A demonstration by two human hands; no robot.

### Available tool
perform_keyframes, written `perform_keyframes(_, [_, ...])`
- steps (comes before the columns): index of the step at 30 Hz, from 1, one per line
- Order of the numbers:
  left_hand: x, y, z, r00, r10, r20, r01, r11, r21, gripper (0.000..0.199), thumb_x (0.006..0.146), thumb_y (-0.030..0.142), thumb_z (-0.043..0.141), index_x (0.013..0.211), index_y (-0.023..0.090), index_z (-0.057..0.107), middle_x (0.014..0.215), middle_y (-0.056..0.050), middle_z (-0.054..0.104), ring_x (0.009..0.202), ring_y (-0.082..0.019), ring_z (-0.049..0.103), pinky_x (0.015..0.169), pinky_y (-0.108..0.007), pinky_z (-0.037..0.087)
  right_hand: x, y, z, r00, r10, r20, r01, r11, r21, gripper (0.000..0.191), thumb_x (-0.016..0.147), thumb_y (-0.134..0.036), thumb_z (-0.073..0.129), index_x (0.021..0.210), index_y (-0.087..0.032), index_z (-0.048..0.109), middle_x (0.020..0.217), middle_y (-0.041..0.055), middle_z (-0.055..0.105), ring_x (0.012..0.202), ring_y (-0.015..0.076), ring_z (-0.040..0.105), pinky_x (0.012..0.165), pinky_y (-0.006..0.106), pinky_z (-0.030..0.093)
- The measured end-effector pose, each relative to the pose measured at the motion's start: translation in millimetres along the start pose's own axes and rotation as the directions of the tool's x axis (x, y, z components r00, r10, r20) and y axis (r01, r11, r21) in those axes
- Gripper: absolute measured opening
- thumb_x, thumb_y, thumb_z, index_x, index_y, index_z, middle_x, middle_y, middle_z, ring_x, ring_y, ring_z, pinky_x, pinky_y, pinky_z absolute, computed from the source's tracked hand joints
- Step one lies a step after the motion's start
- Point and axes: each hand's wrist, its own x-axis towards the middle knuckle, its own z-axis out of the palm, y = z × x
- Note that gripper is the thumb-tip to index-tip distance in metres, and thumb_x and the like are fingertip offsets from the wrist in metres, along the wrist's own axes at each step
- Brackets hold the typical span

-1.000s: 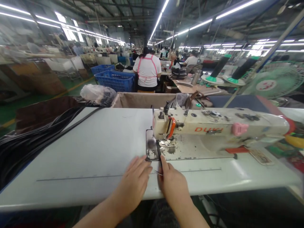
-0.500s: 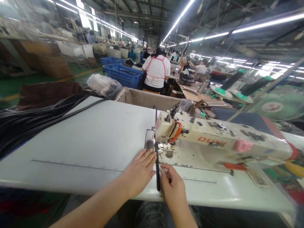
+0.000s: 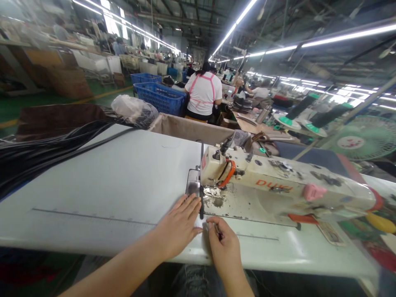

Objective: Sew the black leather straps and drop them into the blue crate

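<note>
A narrow black strip runs front to back past the needle area of the white sewing machine. My left hand lies flat, fingers stretched, on the table at the strip's left side, its fingertips by the metal plate. Just right of the strip's near end is my right hand, its fingers curled round a small dark metal tool that is mostly hidden in the palm. The strip's near end lies between the two hands.
Long black strips are heaped at the table's left. Behind the table stands a beige bin, with blue crates and a seated person beyond. Thread cones and a fan are at the right.
The black strip has moved away from me along the table, so its near end now lies farther back, near my left fingertips. Both hands have stayed nearly in place.
</note>
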Motion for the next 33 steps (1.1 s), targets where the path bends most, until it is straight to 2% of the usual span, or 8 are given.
perform_keyframes(10, [1,-6,4.8,1.0,-0.006,0.018,0.007,0.998,-0.062,0.063,0.105,0.047,0.047,0.156,0.011,0.043,0.162,-0.014,0.048,0.154,-0.029,0.038,0.127,-0.05,0.031,-3,3,1,1.0,-0.018,0.005,0.018,1.0,0.018,0.023,0.096,-0.036,0.055,0.094,-0.021,0.073,0.076,0.0006,0.071,0.065,0.0171,0.061,0.065,0.026,0.048])
perform_keyframes(18, [15,-21,15.0,0.998,-0.045,0.046,0.05,0.993,-0.108,0.056,0.107,0.047,0.041,0.154,0.016,0.045,0.161,-0.011,0.049,0.153,-0.027,0.04,0.127,-0.052,0.026,-3,11,3,0.998,-0.062,0.004,0.063,0.998,-0.025,0.022,0.095,-0.032,0.053,0.094,-0.022,0.072,0.072,-0.0008,0.067,0.064,0.0163,0.059,0.065,0.025,0.047])
perform_keyframes(22, [22,-24,11.4,0.994,-0.091,0.06,0.099,0.985,-0.141,0.052,0.106,0.045,0.046,0.15,0.018,0.051,0.157,-0.01,0.055,0.153,-0.029,0.039,0.127,-0.057,0.026,-5,14,4,0.997,-0.078,-0.011,0.077,0.996,-0.034,0.021,0.094,-0.03,0.053,0.094,-0.022,0.072,0.071,-0.0011,0.067,0.063,0.0164,0.059,0.065,0.025,0.048])
perform_keyframes(27, [26,-25,8.1,0.987,-0.133,0.09,0.146,0.976,-0.16,0.053,0.104,0.046,0.05,0.15,0.02,0.05,0.157,-0.01,0.054,0.154,-0.033,0.034,0.125,-0.062,0.028,-5,9,3,0.998,-0.067,0.009,0.067,0.997,-0.024,0.02,0.094,-0.03,0.053,0.093,-0.023,0.072,0.073,-0.0011,0.068,0.064,0.0163,0.06,0.065,0.025,0.048])
perform_keyframes(33, [29,-31,8.7,0.988,-0.132,0.08,0.146,0.969,-0.202,0.052,0.102,0.047,0.053,0.149,0.023,0.052,0.155,-0.011,0.055,0.153,-0.033,0.035,0.123,-0.064,0.03,-4,3,1,0.998,-0.053,0.025,0.053,0.998,-0.014,0.022,0.095,-0.029,0.05,0.095,-0.023,0.072,0.077,-0.0001,0.07,0.066,0.0164,0.061,0.065,0.025,0.047])
